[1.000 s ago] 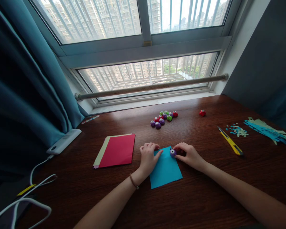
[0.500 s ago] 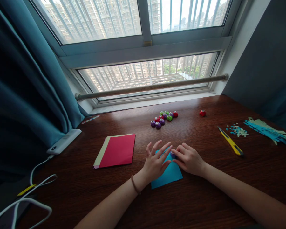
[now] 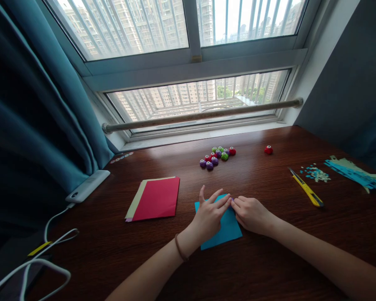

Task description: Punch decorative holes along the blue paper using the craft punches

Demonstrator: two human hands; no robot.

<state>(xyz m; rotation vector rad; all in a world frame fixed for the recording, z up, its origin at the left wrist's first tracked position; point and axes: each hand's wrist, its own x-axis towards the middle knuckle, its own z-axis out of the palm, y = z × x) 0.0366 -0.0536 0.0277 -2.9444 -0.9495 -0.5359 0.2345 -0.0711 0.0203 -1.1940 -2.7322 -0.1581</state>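
A blue paper square (image 3: 224,234) lies on the table under my hands. At its upper right edge a small purple piece (image 3: 232,200) shows between my fingertips, mostly hidden. It looks like the rounded, white-topped pieces farther back. My right hand (image 3: 252,214) has its fingers curled closed around that piece. My left hand (image 3: 211,213) rests across the paper, palm down, with its fingers stretched out. Its index and middle fingertips reach the purple piece; the thumb is out of sight.
Beyond my hands sits a cluster of red, green and purple pieces (image 3: 215,156); one red piece (image 3: 268,149) stands apart. Red paper sheets (image 3: 156,198) lie left. At right are a yellow utility knife (image 3: 307,189), paper bits (image 3: 316,172) and paper strips (image 3: 357,173). A white cable (image 3: 50,267) lies left.
My left fingers have come down closer to the purple piece and its thumb has gone out of view. My right fingers have closed more tightly around the piece.
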